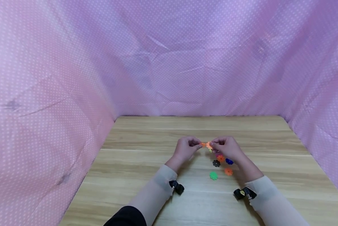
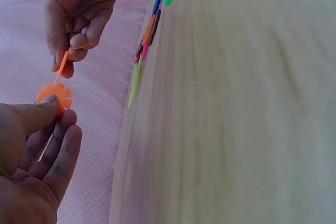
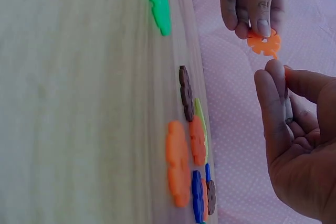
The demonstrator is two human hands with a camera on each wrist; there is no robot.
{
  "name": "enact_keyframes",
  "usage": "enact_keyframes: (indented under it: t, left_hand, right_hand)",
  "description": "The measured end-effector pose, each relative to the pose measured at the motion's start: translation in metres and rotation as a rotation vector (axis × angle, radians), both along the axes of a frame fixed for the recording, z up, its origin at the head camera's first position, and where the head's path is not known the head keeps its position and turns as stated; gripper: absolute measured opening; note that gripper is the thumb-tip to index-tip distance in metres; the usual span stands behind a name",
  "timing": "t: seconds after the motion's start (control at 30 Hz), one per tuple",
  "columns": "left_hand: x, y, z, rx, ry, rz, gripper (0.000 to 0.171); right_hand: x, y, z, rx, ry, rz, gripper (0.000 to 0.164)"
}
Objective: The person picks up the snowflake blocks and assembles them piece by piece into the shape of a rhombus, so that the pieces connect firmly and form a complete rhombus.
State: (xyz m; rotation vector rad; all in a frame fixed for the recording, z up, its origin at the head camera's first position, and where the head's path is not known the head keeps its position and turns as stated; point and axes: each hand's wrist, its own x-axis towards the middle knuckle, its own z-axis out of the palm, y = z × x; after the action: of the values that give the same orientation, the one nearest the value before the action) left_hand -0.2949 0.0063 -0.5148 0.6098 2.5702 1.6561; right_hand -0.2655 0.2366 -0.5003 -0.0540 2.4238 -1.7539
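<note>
My left hand (image 1: 186, 148) pinches an orange notched plastic disc (image 2: 54, 96) between thumb and fingers. Opposite it, my right hand (image 1: 228, 148) pinches a second orange disc (image 2: 62, 67), seen edge-on in the left wrist view. The two discs meet at their rims, one turned across the other, above the table. In the right wrist view the left hand's disc (image 3: 264, 44) shows its slots, while the right fingers (image 3: 273, 98) hide most of the other one. Just below the hands lies a yellow disc (image 1: 210, 150).
Loose notched discs lie on the wooden table (image 1: 146, 175) nearer the body: green (image 1: 213, 175), dark brown (image 1: 216, 163), blue (image 1: 229, 161), orange (image 1: 228, 171), another orange (image 1: 221, 158). Pink dotted cloth (image 1: 169, 78) hangs around the table's back and sides.
</note>
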Motion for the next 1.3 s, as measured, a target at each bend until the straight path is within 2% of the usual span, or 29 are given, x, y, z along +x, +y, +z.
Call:
enact_keyframes:
  t: [0.43,0.57,0.83,1.07,1.2,1.3]
  left_hand:
    - [0.0037,0.0029,0.0010,-0.004,0.038,-0.021,0.005]
    - [0.0054,0.0035,0.0007,-0.016,0.044,-0.015,0.006]
    - [0.0088,0.0047,-0.0008,-0.028,0.069,-0.009,0.009]
    - [0.0088,0.0051,-0.0019,-0.043,0.080,-0.011,0.010]
    - [0.0080,0.0033,0.0003,-0.033,0.079,-0.019,0.009]
    - [0.0054,0.0008,0.0003,-0.035,0.081,-0.033,0.008]
  right_hand:
    - [0.0013,-0.0013,-0.0010,-0.044,-0.006,0.036,0.031]
    - [0.0015,-0.0021,-0.0014,-0.071,-0.037,0.031,0.028]
    - [0.0009,-0.0045,-0.0077,-0.167,-0.093,0.017,0.019]
    - [0.0016,-0.0090,-0.0097,-0.253,-0.122,0.005,0.021]
    - [0.0008,-0.0067,-0.0087,-0.213,-0.123,0.022,0.023]
    - [0.0003,-0.0027,-0.0057,-0.117,-0.104,0.057,0.025]
